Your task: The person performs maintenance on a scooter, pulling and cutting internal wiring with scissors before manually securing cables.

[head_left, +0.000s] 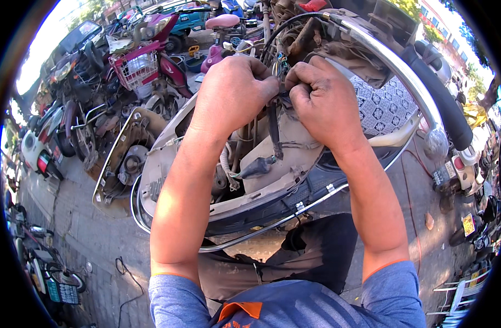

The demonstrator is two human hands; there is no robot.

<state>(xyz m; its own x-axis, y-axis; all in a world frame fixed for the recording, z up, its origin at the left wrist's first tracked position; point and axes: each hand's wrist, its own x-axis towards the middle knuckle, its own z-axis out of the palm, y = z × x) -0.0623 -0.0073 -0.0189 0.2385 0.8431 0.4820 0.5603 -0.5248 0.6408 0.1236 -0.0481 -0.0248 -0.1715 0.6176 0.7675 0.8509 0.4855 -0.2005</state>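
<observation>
My left hand (pixel 231 93) is closed, thumb and forefinger pinched on thin wires (pixel 281 64) that come up from an opened electric scooter body (pixel 294 131). Facing it, my right hand (pixel 329 104) pinches at the same bundle with curled fingers. The fingertips almost meet, and they hide the exact spot held. Below them a dark sleeved cable (pixel 274 131) runs down into the body. A dark connector with a rubbery cover (pixel 257 168) lies lower, beside a pale corrugated tube (pixel 227 164).
A chrome handlebar-like tube (pixel 392 54) with a black grip (pixel 444 104) arches at the right. A removed body panel (pixel 111 169) leans at the left. Parked scooters and a pink one with a basket (pixel 135 65) crowd behind. A cable (pixel 124 279) lies on the paving.
</observation>
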